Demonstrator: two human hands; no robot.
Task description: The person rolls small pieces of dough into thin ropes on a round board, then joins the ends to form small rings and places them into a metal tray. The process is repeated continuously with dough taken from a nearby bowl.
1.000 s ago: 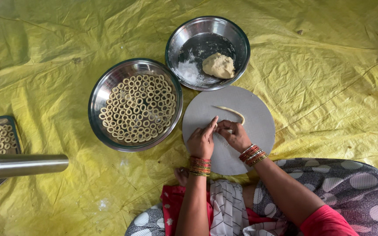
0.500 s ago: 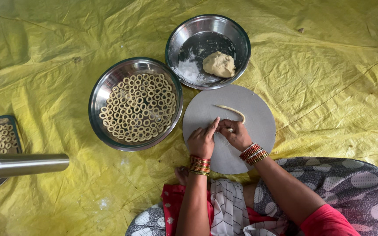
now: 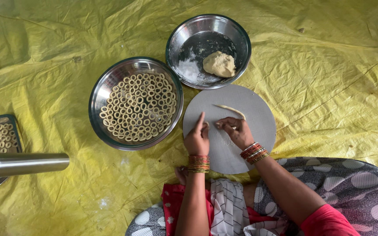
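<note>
Your left hand and right hand meet on the round grey board, fingertips pinched together on a small bit of dough. A thin dough strip lies just beyond your right hand on the board. Left of the board sits the bowl of dough rings; beyond the board, the bowl with the dough lump.

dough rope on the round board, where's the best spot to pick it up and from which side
Probably the far free end of the dough rope, taken from above with a fingertip pinch. It lies flat and thin on the grey round board, curving away from the right hand, so only a top-down grip gets at it. The near end sits under that hand's fingers.
</note>
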